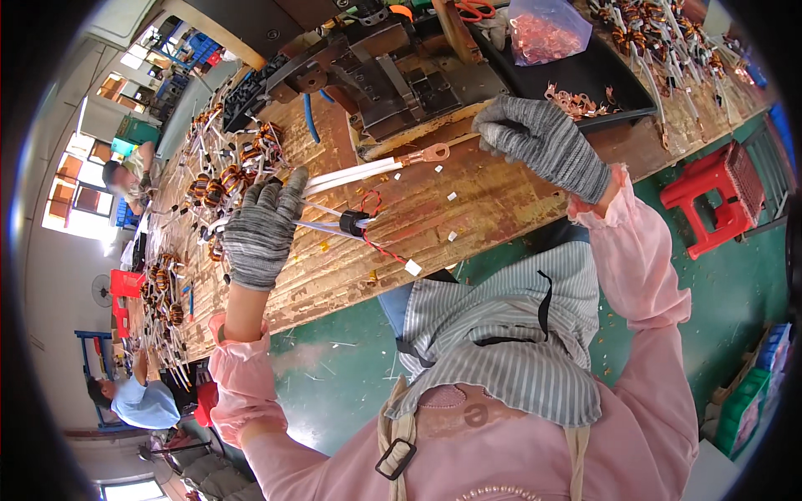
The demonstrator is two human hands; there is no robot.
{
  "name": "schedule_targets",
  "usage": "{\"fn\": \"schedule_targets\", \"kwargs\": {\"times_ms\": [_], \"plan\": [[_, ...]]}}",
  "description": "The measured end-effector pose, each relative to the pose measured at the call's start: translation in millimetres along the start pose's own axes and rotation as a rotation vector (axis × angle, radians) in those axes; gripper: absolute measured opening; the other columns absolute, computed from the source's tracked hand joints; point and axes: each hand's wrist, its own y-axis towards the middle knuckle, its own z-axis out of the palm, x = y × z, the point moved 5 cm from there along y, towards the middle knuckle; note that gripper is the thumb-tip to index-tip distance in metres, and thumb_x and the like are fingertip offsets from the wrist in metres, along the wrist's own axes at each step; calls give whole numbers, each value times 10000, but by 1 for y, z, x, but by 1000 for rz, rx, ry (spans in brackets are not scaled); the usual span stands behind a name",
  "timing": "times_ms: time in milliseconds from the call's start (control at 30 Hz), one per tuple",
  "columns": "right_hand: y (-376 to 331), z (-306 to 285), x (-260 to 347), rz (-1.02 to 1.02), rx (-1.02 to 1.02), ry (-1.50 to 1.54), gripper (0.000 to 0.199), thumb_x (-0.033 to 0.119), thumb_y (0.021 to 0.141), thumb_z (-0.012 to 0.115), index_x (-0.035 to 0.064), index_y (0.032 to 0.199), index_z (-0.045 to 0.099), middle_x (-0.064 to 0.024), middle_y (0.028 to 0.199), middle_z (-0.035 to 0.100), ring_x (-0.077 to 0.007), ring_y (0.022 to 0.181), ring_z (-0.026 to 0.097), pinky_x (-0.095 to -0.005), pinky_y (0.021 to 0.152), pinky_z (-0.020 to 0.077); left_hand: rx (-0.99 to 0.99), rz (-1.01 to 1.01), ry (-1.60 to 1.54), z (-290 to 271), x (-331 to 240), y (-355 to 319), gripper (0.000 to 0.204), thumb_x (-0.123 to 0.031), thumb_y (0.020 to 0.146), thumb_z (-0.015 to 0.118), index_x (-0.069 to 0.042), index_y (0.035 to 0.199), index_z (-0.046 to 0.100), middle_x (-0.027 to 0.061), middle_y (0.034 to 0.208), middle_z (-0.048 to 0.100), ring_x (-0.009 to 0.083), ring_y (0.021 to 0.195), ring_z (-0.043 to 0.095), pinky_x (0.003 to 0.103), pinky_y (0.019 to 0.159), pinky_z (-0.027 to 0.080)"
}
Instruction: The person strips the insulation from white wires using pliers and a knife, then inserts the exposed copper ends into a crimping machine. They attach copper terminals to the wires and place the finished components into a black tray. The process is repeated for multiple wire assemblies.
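The left hand point(261, 230), in a grey knitted glove, is closing its grip around a bundle of white sleeved leads point(355, 175), the fingers wrapped over the near end of the bundle. The leads are running away from that grip toward the right, ending in a copper ring terminal point(430, 154) that is hanging just over the wooden bench point(493, 196). Just below the grip, a second pair of white leads is passing through a small black block point(352, 222), with a thin red wire point(378, 246) looping around it and trailing down to a little white tag point(413, 267).

The right hand point(543, 142), also gloved in grey, is hovering beyond the terminal, its fingers curled loosely together; whether anything is pinched in that grip cannot be told. It is sitting just right of the terminal, not touching it.

Behind the left grip, wound copper coils point(225, 179) are lying in a long row along the bench. Past the right hand, a black tray point(610, 79) is holding loose copper terminals point(576, 102) and a clear bag point(545, 32) of the same. A dark metal press point(393, 75) is standing between the two hands, farther back. A red stool point(718, 196) is standing on the green floor point(351, 367).
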Motion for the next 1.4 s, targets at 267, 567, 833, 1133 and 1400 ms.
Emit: {"fn": "schedule_targets", "kwargs": {"times_ms": [267, 567, 833, 1133, 1400], "plan": [[5, 28, -2, -51, 62, -165, 275, 294, 863, 538, 36, 934, 601, -134, 770, 611, -266, 739, 591, -325, 688, 467, 37, 35, -12, -2, -6, 3, 510, -169, 733, 612, -179, 1228, 488, 62, 955, 582, 240, 889, 565, 346, 697, 494], [-31, 81, 5, -22, 231, 145, 337, 356, 891, 463, 51, 935, 599, -97, 849, 611, -247, 783, 579, -368, 701, 448, -93, 155, -153, -16, -18, -14, 482, -147, 716, 575, -183, 1189, 493, 62, 904, 583, 253, 913, 574, 344, 620, 501], [-33, 55, -16, -15, 284, -348, 471, 470, 830, 494, 62, 1050, 578, -186, 877, 614, -330, 853, 591, -409, 722, 464, 337, 246, -55, -7, -70, 23, 416, -142, 760, 516, -136, 1176, 502, 84, 911, 573, 243, 892, 556, 363, 696, 480], [-76, 121, -6, 140, 237, 210, 514, 345, 800, 588, 29, 1170, 422, -177, 1016, 562, -320, 874, 568, -363, 730, 473, 259, 327, 134, -94, -127, 44, 347, -198, 750, 514, -57, 1066, 535, 83, 841, 574, 242, 837, 556, 367, 646, 462], [-193, 19, -18, 92, -538, 298, 227, 206, 900, 493, 35, 1043, 532, -40, 858, 578, -116, 745, 569, -209, 628, 454, -495, 887, -36, -179, -195, 76, 274, -220, 706, 542, -80, 936, 594, 100, 899, 611, 266, 926, 556, 466, 792, 452]]}}
